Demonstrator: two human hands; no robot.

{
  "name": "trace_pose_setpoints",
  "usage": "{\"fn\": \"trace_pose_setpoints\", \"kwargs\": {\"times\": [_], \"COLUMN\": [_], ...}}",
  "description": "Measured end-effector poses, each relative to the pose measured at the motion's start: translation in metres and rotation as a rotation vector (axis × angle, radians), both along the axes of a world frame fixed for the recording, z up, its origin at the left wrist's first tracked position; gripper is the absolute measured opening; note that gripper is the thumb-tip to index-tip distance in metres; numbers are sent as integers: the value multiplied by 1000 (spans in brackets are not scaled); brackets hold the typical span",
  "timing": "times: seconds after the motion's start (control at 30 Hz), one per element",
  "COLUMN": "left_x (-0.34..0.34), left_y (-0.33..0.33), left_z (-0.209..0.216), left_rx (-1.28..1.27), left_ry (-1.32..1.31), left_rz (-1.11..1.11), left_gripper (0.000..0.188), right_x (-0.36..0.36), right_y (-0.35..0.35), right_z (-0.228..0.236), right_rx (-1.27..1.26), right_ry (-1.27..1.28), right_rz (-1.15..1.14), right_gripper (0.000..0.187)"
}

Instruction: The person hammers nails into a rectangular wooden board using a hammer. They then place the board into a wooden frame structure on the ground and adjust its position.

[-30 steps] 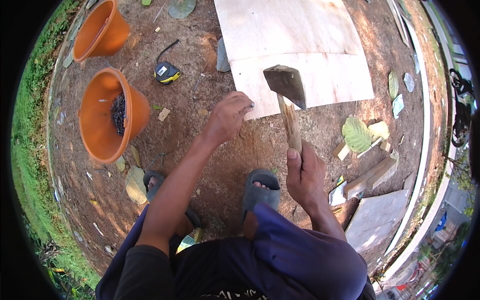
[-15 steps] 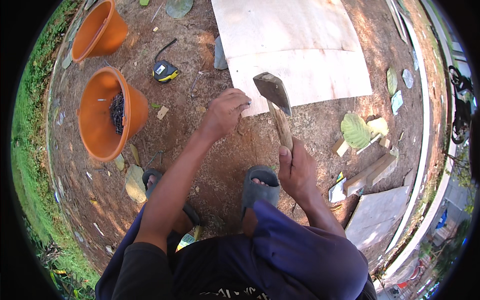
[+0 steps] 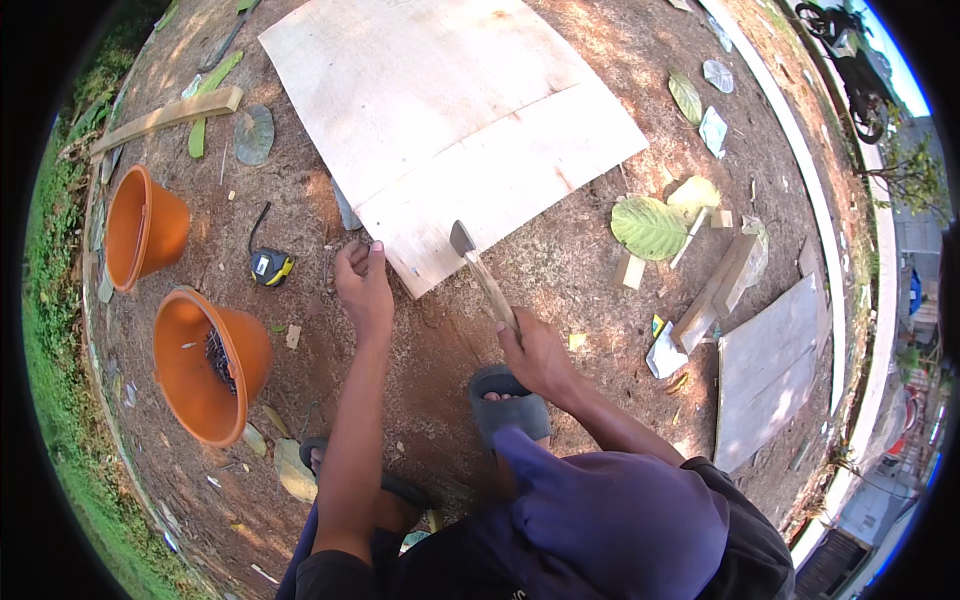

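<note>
My right hand grips the wooden handle of a hatchet, whose dark, broad metal head is over the near edge of a pale plywood sheet. My left hand is at the sheet's near-left corner, thumb raised beside the edge and fingers loosely bent. Nothing shows between those fingers. A tiny dark nail-like speck is on the sheet near that corner, between my two hands; how deep it sits I cannot tell.
Two orange buckets stand on the left, the nearer holding dark nails. A tape measure lies on the dirt. To the right are wood offcuts, large leaves and a grey board. My sandalled feet are below.
My view has turned, so the sheet now lies slanted and farther left. My left hand has released its pinch and drawn back to the sheet's edge. The hatchet head has come down closer to the sheet.
</note>
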State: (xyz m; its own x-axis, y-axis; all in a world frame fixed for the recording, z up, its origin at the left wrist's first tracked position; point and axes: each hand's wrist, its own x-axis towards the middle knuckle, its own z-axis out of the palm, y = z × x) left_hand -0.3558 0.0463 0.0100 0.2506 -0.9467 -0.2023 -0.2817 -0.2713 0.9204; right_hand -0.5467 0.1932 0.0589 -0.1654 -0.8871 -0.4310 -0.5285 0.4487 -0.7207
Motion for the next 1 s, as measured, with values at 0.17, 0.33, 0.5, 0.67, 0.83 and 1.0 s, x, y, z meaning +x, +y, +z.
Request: {"fn": "trace_pose_setpoints", "kwargs": {"times": [0.17, 0.33, 0.5, 0.67, 0.83, 1.0], "left_x": [-8, -21, -18, -7, -12, -13], "left_y": [-34, -58, -61, -65, -63, -65], "left_z": [-15, -21, -21, -12, -20, -22], "left_rx": [156, 132, 110, 160, 193, 227], "left_ry": [109, 78, 129, 132, 94, 52], "left_rz": [-22, 58, 8, -57, -42, 14], "left_gripper": [52, 55, 47, 46, 49, 56], "right_x": [2, 1, -16, -48, -68, -104], "right_y": [10, 8, 32, 68, 79, 31], "right_z": [-11, -1, -17, -21, -40, -24], "right_rx": [-150, -6, -237, -202, -63, -364], "right_ry": [-51, -87, 100, 288, 338, 292], "right_rz": [44, -44, -41, -36, 38, -164], "right_gripper": [32, 39, 40, 38, 37, 36]}}
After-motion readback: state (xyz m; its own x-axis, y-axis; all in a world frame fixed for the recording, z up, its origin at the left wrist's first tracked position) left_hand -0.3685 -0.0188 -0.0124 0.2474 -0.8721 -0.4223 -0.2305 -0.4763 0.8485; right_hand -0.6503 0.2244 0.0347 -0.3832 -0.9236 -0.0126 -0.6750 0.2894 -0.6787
